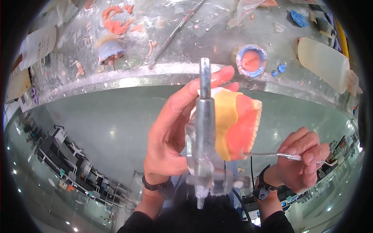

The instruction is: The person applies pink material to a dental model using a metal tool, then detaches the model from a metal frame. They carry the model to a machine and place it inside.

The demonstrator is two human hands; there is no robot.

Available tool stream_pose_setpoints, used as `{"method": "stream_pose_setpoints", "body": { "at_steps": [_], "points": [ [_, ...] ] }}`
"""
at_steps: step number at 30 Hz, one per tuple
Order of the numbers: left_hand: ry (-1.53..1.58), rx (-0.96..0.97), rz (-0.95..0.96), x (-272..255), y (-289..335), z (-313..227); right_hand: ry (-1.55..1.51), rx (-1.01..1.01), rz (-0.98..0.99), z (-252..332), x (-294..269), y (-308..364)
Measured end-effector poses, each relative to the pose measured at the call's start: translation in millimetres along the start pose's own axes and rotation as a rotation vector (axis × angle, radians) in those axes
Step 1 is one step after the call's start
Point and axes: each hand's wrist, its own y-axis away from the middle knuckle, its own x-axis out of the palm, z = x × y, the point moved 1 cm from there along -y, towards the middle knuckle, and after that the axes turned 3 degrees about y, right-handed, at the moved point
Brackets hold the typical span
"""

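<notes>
Trimming of the pink base (244, 128), seemingly: before the bench (221, 39), the left hand (167, 130) curls around the metal articulator (205, 128) bearing the toothed model (225, 112), while the right hand (300, 171) pinches a slim tool (289, 156) at the base's near edge, the next stroke calling for light pressure.

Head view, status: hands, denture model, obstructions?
Left hand holding mounted denture model. Right hand holding slim tool, tip at model's pink lower edge. Metal rod partly hiding left hand.
</notes>
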Motion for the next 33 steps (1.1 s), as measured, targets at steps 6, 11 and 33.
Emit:
{"method": "stream_pose_setpoints", "body": {
  "at_steps": [6,11,33],
  "points": [
    [0.143,0.038,0.062,5.1,-1.8,-11.1,0.12,0.026,0.051,5.0,7.1,0.5],
    [-0.111,0.074,0.078,2.8,-2.0,-5.0,0.113,0.002,0.11,4.3,6.8,-1.1],
    [-0.036,0.049,0.125,0.3,3.6,-10.0,0.058,-0.004,0.099,3.2,10.5,8.2]
  ]
}}
